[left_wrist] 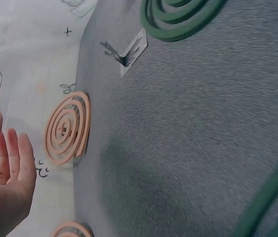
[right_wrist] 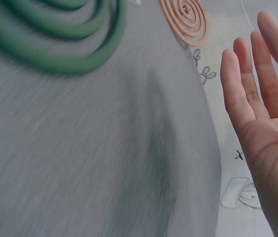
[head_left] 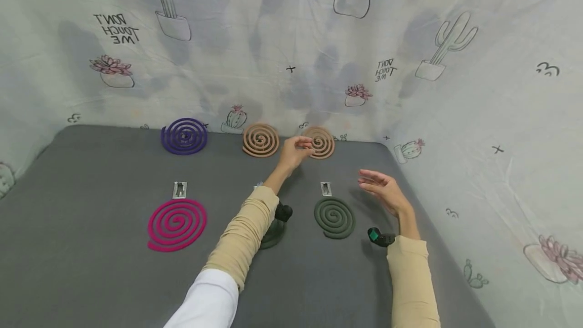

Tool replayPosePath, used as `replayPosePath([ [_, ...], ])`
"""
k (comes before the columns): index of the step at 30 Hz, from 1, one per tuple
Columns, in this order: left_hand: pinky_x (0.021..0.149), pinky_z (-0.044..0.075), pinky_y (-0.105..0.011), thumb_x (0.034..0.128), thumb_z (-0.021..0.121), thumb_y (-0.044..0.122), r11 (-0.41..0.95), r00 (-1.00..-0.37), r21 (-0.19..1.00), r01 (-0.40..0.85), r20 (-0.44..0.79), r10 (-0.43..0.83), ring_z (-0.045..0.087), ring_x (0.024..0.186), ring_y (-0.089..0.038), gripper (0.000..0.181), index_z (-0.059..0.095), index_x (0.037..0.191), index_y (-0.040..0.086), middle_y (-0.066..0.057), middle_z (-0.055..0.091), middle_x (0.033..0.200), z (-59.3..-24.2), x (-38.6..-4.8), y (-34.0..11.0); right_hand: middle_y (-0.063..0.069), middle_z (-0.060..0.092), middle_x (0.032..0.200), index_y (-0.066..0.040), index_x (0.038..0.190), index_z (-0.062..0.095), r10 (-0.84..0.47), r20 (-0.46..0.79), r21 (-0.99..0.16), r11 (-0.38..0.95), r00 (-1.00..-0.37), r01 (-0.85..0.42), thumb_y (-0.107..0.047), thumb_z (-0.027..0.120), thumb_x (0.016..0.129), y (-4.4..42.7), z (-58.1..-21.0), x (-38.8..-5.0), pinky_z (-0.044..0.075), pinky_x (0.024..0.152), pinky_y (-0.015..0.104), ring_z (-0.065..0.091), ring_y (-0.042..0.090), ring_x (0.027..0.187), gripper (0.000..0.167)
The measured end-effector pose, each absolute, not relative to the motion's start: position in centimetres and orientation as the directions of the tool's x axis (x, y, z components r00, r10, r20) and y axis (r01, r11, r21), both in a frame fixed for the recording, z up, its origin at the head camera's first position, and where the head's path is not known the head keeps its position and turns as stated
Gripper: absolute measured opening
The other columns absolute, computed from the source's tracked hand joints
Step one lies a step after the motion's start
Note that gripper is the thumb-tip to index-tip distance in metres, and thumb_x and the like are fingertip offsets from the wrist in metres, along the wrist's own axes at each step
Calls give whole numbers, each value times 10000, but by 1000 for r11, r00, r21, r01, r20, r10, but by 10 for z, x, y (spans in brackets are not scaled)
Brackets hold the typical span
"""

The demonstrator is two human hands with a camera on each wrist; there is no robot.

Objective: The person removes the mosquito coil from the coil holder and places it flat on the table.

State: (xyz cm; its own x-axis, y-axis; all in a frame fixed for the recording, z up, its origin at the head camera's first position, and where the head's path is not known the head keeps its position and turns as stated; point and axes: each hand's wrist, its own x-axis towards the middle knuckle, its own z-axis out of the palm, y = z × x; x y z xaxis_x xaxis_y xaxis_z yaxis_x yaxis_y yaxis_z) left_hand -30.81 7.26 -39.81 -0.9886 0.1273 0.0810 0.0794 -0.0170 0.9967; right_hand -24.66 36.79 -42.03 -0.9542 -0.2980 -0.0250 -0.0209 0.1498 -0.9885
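Your left hand (head_left: 293,152) and right hand (head_left: 383,191) hover empty, fingers relaxed.
You seem between grasps; the right tan coil (head_left: 324,142), near your left hand, sits at the desk's (head_left: 100,181) back; taking it would call for a pinch.

Your left hand (head_left: 296,151) is hovering before the right-hand tan coil (head_left: 321,142), seemingly just short of touching, while your right hand (head_left: 383,190) is hovering near a green coil (head_left: 334,217).
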Motion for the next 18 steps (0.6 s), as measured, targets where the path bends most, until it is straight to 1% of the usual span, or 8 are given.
replayPosePath([
  [1, 861, 537, -416, 863, 679, -27, -7, -990, 997, 77, 77, 121, 621, 996, -335, 324, 620, 1181, -55, -220, 626, 1119, -398, -311, 74, -104, 592, 1237, 100, 1388, 406, -298, -29, -988, 152, -954, -18, 34, 592, 922, 366, -420, -252, 480, 952, 239, 578, 60, 1125, 506],
  [3, 858, 537, -382, 865, 682, -12, 11, -992, 998, 69, 67, 108, 615, 1006, -309, 325, 621, 1182, -54, -207, 631, 1115, -400, -316, 76, -52, 571, 1288, 95, 1404, 387, -300, -41, -987, 161, -953, -8, 20, 592, 928, 363, -419, -264, 472, 971, 262, 572, 56, 1131, 524],
  [6, 876, 528, -349, 873, 680, 3, 40, -994, 998, 58, 54, 90, 609, 1038, -303, 338, 614, 1199, -57, -199, 628, 1129, -406, -322, 77, 76, 503, 1386, 90, 1420, 365, -305, -67, -983, 182, -950, 11, 8, 589, 934, 357, -421, -283, 447, 1011, 310, 564, 67, 1142, 541],
  [8, 897, 519, -333, 879, 674, 7, 45, -996, 998, 47, 43, 77, 601, 1079, -304, 357, 601, 1223, -55, -190, 618, 1158, -410, -326, 78, 162, 438, 1437, 83, 1426, 360, -296, -84, -982, 186, -952, 29, 11, 585, 935, 355, -423, -294, 420, 1041, 352, 559, 102, 1164, 545],
  [11, 932, 506, -337, 887, 658, -9, 37, -999, 999, 24, 22, 47, 571, 1151, -321, 392, 569, 1265, -65, -206, 589, 1228, -415, -329, 79, 198, 403, 1457, 72, 1437, 350, -280, -112, -984, 163, -953, 68, 28, 582, 931, 351, -423, -310, 364, 1081, 419, 518, 210, 1241, 559],
  [13, 959, 491, -338, 892, 650, -10, 36, -1000, 999, 7, 6, 27, 549, 1191, -325, 409, 552, 1285, -63, -207, 571, 1270, -420, -331, 80, 203, 384, 1472, 66, 1446, 336, -276, -127, -985, 145, -953, 90, 40, 575, 931, 348, -424, -319, 338, 1095, 439, 488, 243, 1273, 568],
  [15, 981, 477, -342, 903, 637, -5, 51, -1000, 999, -3, -4, 9, 524, 1227, -327, 423, 532, 1308, -63, -204, 550, 1314, -425, -333, 82, 225, 356, 1483, 65, 1452, 325, -267, -143, -985, 132, -953, 111, 52, 567, 931, 345, -425, -327, 335, 1097, 440, 446, 286, 1307, 575],
  [18, 1010, 452, -346, 921, 610, 3, 73, -1000, 997, -12, -12, 0, 496, 1262, -323, 435, 505, 1338, -56, -189, 520, 1363, -431, -334, 87, 269, 283, 1503, 68, 1462, 297, -255, -164, -983, 120, -953, 137, 63, 548, 937, 342, -430, -335, 344, 1096, 418, 409, 302, 1334, 582],
])
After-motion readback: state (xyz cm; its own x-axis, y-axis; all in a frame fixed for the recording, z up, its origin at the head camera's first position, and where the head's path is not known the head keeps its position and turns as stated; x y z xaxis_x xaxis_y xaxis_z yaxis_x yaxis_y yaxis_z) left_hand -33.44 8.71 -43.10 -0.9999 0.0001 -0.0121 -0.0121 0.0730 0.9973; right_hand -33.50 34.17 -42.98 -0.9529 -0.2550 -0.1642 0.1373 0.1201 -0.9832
